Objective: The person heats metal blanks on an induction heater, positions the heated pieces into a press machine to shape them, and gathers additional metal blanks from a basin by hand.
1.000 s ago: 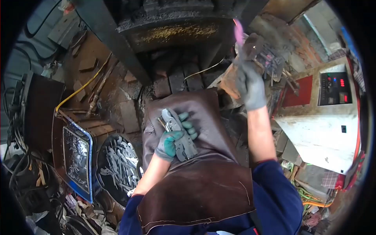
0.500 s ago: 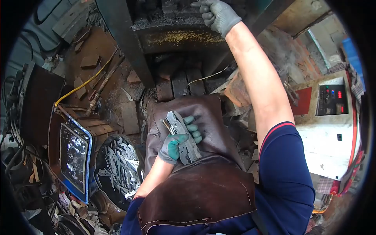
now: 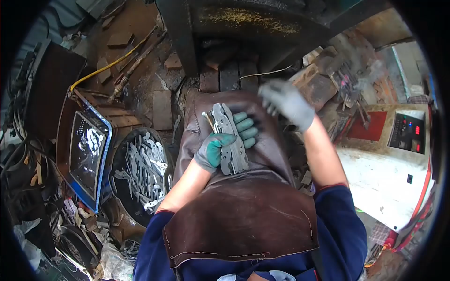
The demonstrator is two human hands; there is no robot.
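Observation:
My left hand [image 3: 213, 151], in a grey and green glove, is closed around a stack of flat grey metal plates [image 3: 228, 133] with curved, notched edges and small holes. The thumb lies across the top of the stack and the fingers wrap under its right side. Thin rod-like ends [image 3: 209, 121] stick out at the left of the stack. My right hand [image 3: 287, 100], in a grey glove, is in the air to the upper right of the stack, apart from it. Motion blurs its fingers, and no held thing can be made out.
A dark round tub [image 3: 140, 173] of similar metal pieces stands at my left, beside a blue-edged tray [image 3: 101, 164] of dark liquid. A leather apron [image 3: 243, 220] covers my lap. Ahead is a dark machine frame [image 3: 183, 42]; at right, a white control box [image 3: 379, 182] with red digits.
My right hand has come down and back from the machine to near my lap. My left hand keeps its hold on the plates. The view has tilted downward.

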